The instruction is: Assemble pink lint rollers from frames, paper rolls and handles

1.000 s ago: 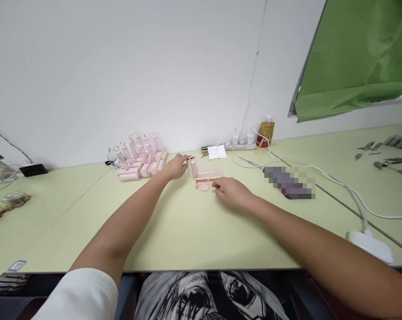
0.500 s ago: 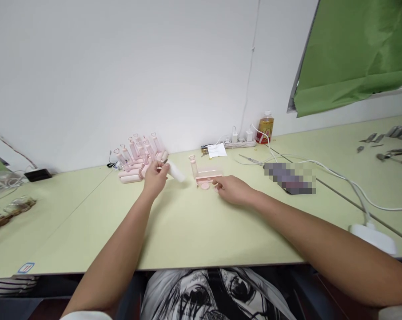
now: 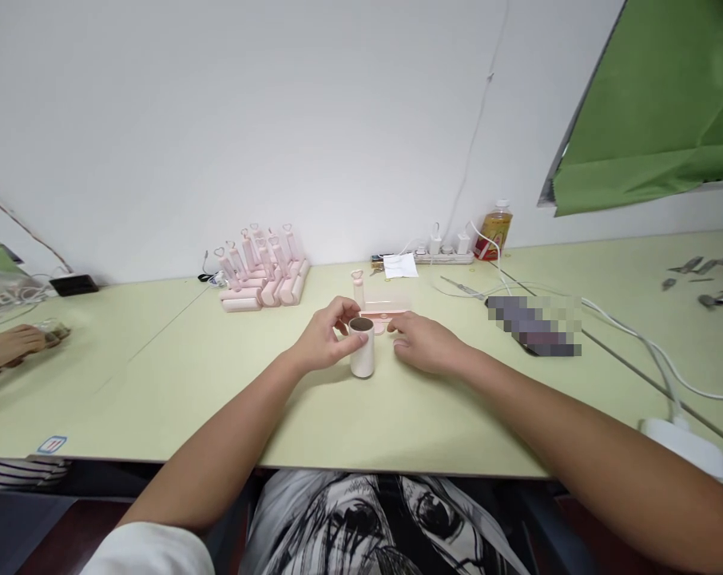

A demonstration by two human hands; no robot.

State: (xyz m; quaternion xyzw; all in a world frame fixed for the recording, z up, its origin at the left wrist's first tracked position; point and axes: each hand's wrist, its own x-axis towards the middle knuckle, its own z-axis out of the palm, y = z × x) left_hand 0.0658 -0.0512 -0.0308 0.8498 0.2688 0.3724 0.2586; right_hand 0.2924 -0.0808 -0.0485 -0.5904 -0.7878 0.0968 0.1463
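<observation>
My left hand (image 3: 330, 335) is closed around a white paper roll (image 3: 362, 358) with a hollow brown core, like a lint roller refill. It stands upright on or just over the table. My right hand (image 3: 426, 342) is just right of the roll, its fingers curled together; what they hold, if anything, is hidden. Behind both hands lies an open pink case (image 3: 391, 313) with a clear part. A pink handle with a heart-shaped loop (image 3: 358, 289) stands by its left end. Part of a small pink disc (image 3: 379, 327) shows in front of the case.
Several pink rollers with heart-topped handles (image 3: 265, 275) stand at the back left. Behind are a power strip (image 3: 450, 257), a white paper (image 3: 400, 265) and a drink bottle (image 3: 494, 230). Scissors (image 3: 460, 287), a blurred dark object (image 3: 534, 326) and cables lie right. Another person's hand (image 3: 10, 347) is far left.
My left hand has brought the white roll from beside the pink rollers to the middle, turning it upright. My right hand stays near the pink case. The view has shifted slightly.
</observation>
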